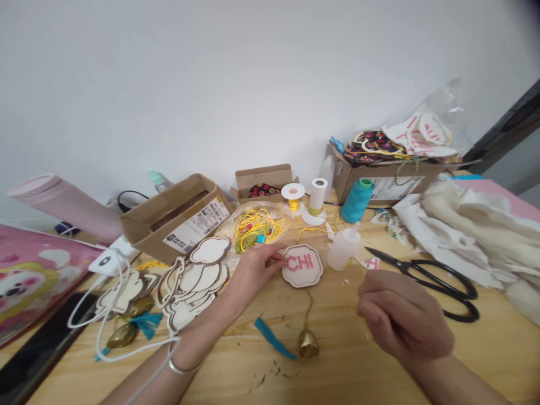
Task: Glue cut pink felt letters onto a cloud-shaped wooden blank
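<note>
My left hand [264,264] pinches the left edge of a scalloped white plaque [302,277] with pink letters reading "CHI", which lies on the table. A cord trails from its lower edge toward a small gold bell [308,342], and a blue tassel [274,338] lies beside the bell. My right hand [405,315] is closed in a fist above the table at the right. Its fingers hide whatever it may hold. Black-handled scissors [442,281] lie behind and right of it. A translucent squeeze bottle [343,247] stands just right of the plaque.
Cloud-shaped wooden blanks [198,287] are piled at the left, near a white cable [99,332] and a cardboard box [177,214]. A teal thread cone [357,201] stands at the back. White cloth [459,236] lies at the right, below a filled box [379,180].
</note>
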Tool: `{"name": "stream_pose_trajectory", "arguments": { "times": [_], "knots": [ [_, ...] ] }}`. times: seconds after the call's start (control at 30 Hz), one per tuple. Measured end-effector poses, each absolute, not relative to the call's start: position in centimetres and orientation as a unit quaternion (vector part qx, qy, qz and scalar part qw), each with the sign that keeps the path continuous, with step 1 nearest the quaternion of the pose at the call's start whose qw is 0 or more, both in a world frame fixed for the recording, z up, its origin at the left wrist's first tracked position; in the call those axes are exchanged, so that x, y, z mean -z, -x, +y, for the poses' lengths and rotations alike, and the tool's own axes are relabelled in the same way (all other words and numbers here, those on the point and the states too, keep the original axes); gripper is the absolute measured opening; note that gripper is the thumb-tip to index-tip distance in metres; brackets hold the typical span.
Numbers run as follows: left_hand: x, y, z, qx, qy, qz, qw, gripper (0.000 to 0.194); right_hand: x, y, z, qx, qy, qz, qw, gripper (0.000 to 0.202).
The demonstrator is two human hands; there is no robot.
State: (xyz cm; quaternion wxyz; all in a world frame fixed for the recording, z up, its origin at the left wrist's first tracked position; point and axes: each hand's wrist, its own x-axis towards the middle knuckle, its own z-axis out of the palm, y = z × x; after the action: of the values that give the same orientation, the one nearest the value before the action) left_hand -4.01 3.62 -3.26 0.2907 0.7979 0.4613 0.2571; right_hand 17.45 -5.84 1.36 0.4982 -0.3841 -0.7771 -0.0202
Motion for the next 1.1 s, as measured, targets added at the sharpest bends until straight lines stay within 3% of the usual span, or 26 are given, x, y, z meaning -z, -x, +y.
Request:
{"name": "stream_pose_trajectory", "arguments": {
  "times": [0.1, 0.47, 0.67, 0.83, 1.1],
  "knots": [
    [3.4, 4.2, 3.5, -0.262, -0.814, 0.446, 0.265, 0.027, -1.3, -17.5, -5.9, 0.026, 0.382, -0.773, 0.506, 0.022],
    [4.1, 4.8, 3.4, -0.264, -0.758, 0.479, 0.355, 0.035, -1.5, -16.8, -5.2, 0.016, 0.398, -0.783, 0.478, 0.030],
    [4.2, 4.7, 3.4, -0.283, -0.748, 0.465, 0.380, 0.035, 1.1, -15.2, -3.6, -0.018, 0.508, -0.810, 0.292, 0.019],
    [3.9, 4.7, 3.3, -0.277, -0.757, 0.469, 0.362, 0.030, 1.8, -13.5, -3.2, -0.062, 0.541, -0.832, 0.103, 0.033],
    [3.4, 4.6, 3.2, -0.257, -0.767, 0.467, 0.358, 0.038, 1.8, -12.6, -2.5, -0.022, 0.525, -0.851, 0.023, 0.034]
  ]
}}
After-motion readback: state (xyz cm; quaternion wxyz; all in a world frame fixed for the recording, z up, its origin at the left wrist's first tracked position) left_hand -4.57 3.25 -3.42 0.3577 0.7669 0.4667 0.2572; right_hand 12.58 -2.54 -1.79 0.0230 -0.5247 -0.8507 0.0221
